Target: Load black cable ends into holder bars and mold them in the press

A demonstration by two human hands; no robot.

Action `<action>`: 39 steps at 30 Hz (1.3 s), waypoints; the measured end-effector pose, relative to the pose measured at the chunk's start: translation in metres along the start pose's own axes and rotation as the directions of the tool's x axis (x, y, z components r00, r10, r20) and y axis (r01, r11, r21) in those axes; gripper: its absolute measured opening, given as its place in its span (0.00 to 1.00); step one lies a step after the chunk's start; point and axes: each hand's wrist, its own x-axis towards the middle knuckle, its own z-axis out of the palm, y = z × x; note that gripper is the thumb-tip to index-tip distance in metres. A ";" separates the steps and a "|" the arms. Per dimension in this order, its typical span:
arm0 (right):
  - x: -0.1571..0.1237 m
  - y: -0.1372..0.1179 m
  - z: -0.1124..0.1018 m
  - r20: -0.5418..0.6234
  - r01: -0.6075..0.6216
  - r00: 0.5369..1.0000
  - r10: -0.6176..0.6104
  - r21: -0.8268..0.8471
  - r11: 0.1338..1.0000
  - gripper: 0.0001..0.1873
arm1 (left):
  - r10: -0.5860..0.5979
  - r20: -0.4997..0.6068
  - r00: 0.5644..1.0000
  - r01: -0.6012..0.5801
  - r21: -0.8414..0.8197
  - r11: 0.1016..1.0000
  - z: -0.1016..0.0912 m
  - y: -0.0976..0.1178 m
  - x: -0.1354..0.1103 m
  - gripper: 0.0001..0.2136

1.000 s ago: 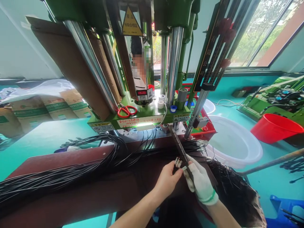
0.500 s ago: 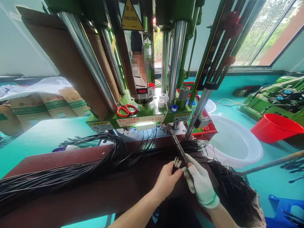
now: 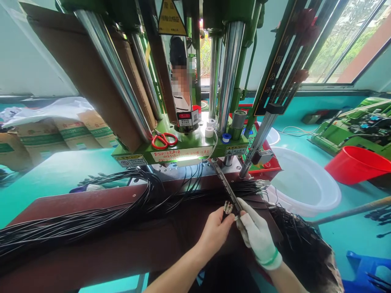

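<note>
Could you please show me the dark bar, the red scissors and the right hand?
Dark bar point(image 3: 226, 184), head view: middle of its uncovered length.
Red scissors point(image 3: 165, 141), head view: on the handles.
Right hand point(image 3: 259, 233), head view: its gloved back.

From its middle, the bench point(image 3: 122, 252) bears a cable bundle point(image 3: 76, 224) toward nine o'clock, more cables point(image 3: 246, 187) toward two.

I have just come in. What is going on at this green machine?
A person's bare left hand holds a few small metal pieces close to a long dark bar, which the gloved right hand grips near its lower end. The bar's other end points to the green machine. Black cables lie across the brown table, and red scissors rest on the machine's ledge.
</note>
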 end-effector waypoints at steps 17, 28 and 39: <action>0.002 -0.008 -0.008 0.080 -0.051 0.996 0.046 0.065 0.997 0.29 | -0.236 0.108 0.966 0.245 -0.080 0.966 -0.003 0.014 0.000 0.12; 0.001 -0.002 -0.008 0.089 -0.064 0.994 0.063 0.010 0.998 0.32 | -0.171 0.057 0.984 0.178 -0.151 0.972 -0.005 0.015 0.003 0.15; 0.003 -0.011 -0.010 0.067 -0.103 0.993 0.101 0.030 0.994 0.31 | 0.007 -0.136 0.991 -0.003 0.033 0.999 -0.010 0.005 0.013 0.13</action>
